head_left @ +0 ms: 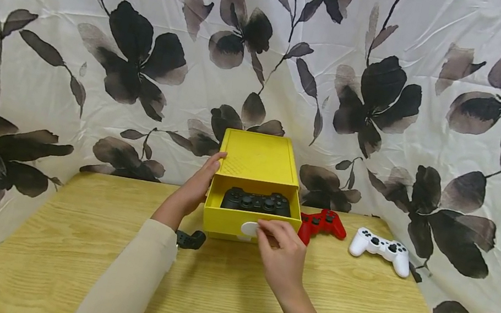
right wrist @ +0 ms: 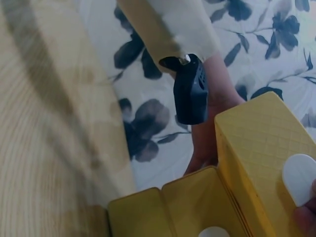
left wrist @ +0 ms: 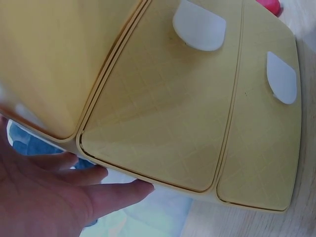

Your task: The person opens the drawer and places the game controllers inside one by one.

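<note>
A small yellow drawer cabinet [head_left: 258, 155] stands at the back of the table. Its top drawer [head_left: 221, 222] is pulled out towards me, with a black game controller [head_left: 256, 202] lying inside. My right hand [head_left: 283, 254] pinches the white handle [head_left: 249, 228] on that drawer's front; only its fingertips show in the right wrist view. Against the cabinet's left side rests my left hand [head_left: 194, 188]. The left wrist view shows its fingers [left wrist: 118, 195] extended along the side edge. Lower drawers with white handles [left wrist: 200, 27] appear there, their fronts shut.
A red game controller [head_left: 326, 223] lies right beside the cabinet, partly hidden by the drawer. Farther right is a white game controller [head_left: 382, 248] near the table's edge. Floral cloth [head_left: 292, 91] hangs behind the wooden table [head_left: 79, 244].
</note>
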The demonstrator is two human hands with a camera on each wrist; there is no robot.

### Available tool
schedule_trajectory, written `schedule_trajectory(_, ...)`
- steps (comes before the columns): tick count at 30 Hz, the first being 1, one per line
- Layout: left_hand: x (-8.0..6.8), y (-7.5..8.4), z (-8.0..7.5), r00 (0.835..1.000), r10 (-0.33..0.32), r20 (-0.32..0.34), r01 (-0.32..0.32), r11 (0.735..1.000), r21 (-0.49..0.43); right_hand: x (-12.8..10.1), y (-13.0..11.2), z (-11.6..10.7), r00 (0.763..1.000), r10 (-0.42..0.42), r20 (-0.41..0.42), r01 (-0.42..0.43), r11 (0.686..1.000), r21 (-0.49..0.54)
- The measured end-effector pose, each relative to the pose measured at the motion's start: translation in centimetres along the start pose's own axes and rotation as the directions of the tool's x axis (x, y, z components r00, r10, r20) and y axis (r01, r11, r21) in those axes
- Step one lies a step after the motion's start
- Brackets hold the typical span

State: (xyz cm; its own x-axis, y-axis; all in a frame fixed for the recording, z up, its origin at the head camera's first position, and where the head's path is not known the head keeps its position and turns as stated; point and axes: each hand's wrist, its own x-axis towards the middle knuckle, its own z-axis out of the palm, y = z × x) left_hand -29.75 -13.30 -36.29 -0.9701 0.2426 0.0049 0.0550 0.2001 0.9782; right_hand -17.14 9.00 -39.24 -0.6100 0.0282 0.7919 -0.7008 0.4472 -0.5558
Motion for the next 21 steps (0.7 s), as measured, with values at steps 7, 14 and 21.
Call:
schedule_trajectory(7, -0.1, 0.0, -0.2, 1.000, 0.010, -0.002, -0.010, 1.000, -0.004, 0.3, 0.3, 0.3, 1.000, -0.021, 0.007, 0.022, 1.000, -0.023)
schedule_trajectory(14, -0.2, 0.0, -0.1, 1.000, 0.005, 0.004, -0.005, 1.000, -0.007, 0.8, 0.6, 0.4, 1.000, -0.023, 0.005, 0.023, 0.999, -0.032)
schedule_trajectory(21, -0.1, 0.1, 0.0, 1.000, 0.001, 0.004, -0.001, 1.000, -0.009, 1.4, 1.0, 0.7, 1.000, -0.023, 0.003, 0.023, 1.000, -0.020)
